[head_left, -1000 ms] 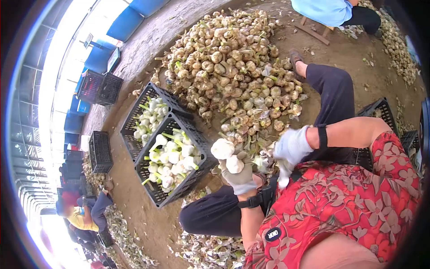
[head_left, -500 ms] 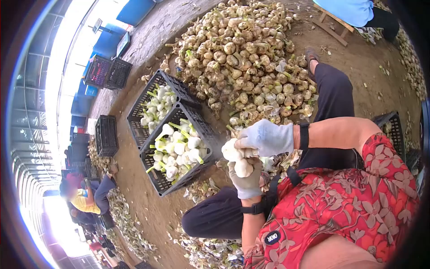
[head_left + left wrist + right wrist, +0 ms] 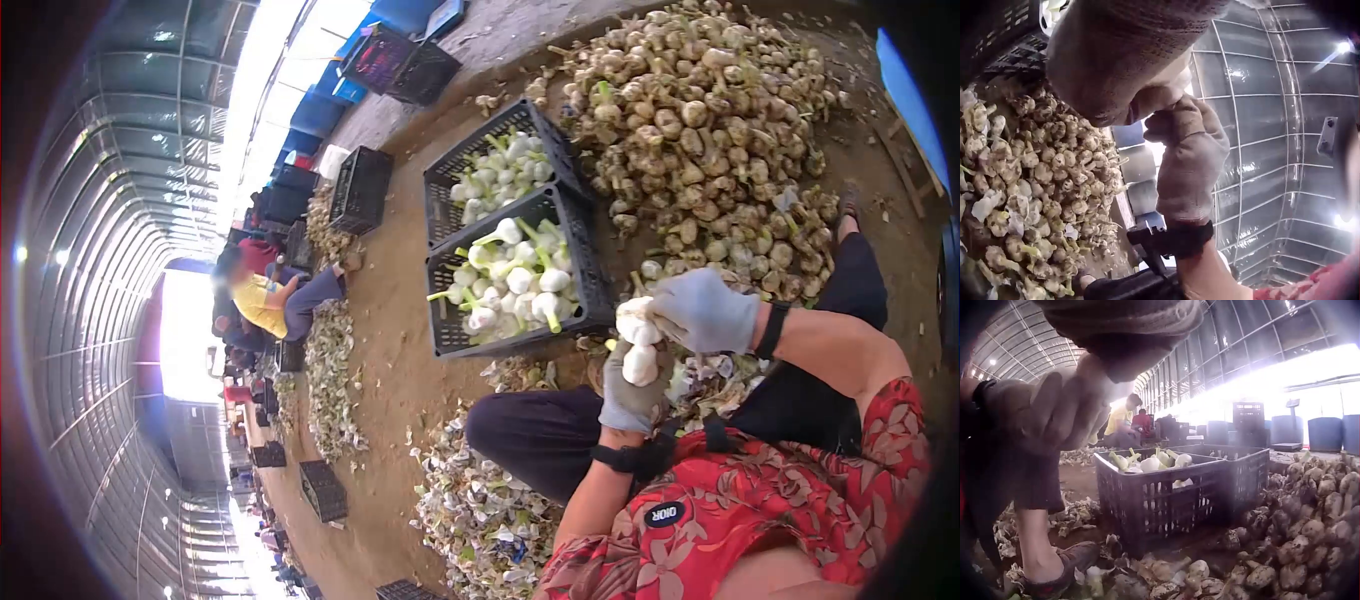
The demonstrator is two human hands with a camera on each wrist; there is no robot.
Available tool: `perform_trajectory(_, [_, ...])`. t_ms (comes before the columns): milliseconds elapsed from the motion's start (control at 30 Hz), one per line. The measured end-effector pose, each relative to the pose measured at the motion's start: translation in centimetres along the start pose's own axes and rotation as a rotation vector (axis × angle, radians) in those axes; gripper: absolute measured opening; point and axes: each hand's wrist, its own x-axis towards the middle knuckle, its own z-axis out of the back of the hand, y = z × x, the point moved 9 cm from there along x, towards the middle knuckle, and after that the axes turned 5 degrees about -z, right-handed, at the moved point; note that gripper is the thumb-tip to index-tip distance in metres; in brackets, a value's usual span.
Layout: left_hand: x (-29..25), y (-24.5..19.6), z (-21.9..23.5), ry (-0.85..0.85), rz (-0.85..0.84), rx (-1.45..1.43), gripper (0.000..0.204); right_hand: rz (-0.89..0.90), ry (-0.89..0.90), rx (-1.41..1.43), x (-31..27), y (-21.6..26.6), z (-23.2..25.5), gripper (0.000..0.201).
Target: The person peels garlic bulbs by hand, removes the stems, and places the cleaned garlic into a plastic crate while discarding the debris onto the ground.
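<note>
Where a second ago the right hand (image 3: 705,312) was well apart from the garlic, it has come across and now pinches the upper white bulb (image 3: 636,324) with bent, gloved fingers. The left hand (image 3: 628,400) has kept its grasp throughout, fingers curled round the lower white bulb (image 3: 640,365), which touches the upper one. As I read it, the change brings both hands to bear on the same pair, one steadying from below while the other works at the top; the left alone had them before. Just what the right fingertips are doing I cannot tell, since the glove covers them.

The two bulbs are held above the ground, in front of the bent knee (image 3: 520,430) and just beside the near crate (image 3: 592,290), neither of them in it. White bulbs with green stems lie in that crate and in the far crate (image 3: 560,150) adjoining it (a tidy contrast to the brown, unclean heap (image 3: 700,110) beside them). The wearer's gaze has swung too, bringing the crates nearer the middle of the view.
</note>
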Motion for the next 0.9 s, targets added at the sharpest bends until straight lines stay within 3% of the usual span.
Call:
perform_trajectory(67, [0.1,-3.1,1.6,-0.08,-0.278,0.555,0.033,-0.165,-0.179,0.188,-0.5,-2.5,-0.4,0.006])
perform_trajectory(133, [0.1,-2.7,-0.3,-0.115,-0.236,0.21,0.031,-0.468,-0.207,0.366,-1.2,-6.2,-1.7,0.011])
perform_trajectory(200, [-0.6,-2.9,-2.9,0.034,-0.308,0.286,0.032,-0.951,-0.214,0.7,-2.8,-10.9,-2.1,0.02])
perform_trajectory(267, [-1.3,-3.7,-4.0,0.041,-0.462,0.43,0.032,-1.085,-0.23,0.856,-3.7,-13.1,-1.7,0.022])
perform_trajectory(367, [-3.0,-5.2,-6.0,-0.11,-0.704,0.7,0.029,-0.551,0.137,0.846,-0.3,-7.9,-1.6,0.015])
perform_trajectory(400, [-3.8,-5.2,-6.9,-0.129,-0.773,0.797,0.028,-0.656,0.239,0.917,-0.6,-6.3,-1.4,0.02])
perform_trajectory(467, [-4.7,-5.1,-7.6,-0.177,-0.87,0.919,0.026,-0.639,0.213,0.952,-0.7,-5.2,-1.7,0.024])
perform_trajectory(600, [-4.4,-4.4,-7.8,-0.228,-0.96,0.984,0.025,-0.603,0.104,0.568,-1.2,-6.1,-1.9,0.025])
perform_trajectory(700, [-3.9,-4.3,-7.5,-0.234,-0.973,0.996,0.027,-0.628,0.034,0.556,-1.5,-6.7,-2.0,0.022])
perform_trajectory(800, [-4.1,-3.6,-8.3,-0.241,-0.932,0.971,0.028,-0.869,0.081,0.852,-2.5,-7.6,-2.5,0.021])
perform_trajectory(900, [-3.7,-3.0,-8.6,-0.239,-0.879,0.938,0.028,-0.72,-0.009,0.583,-2.1,-8.7,-3.0,0.017])
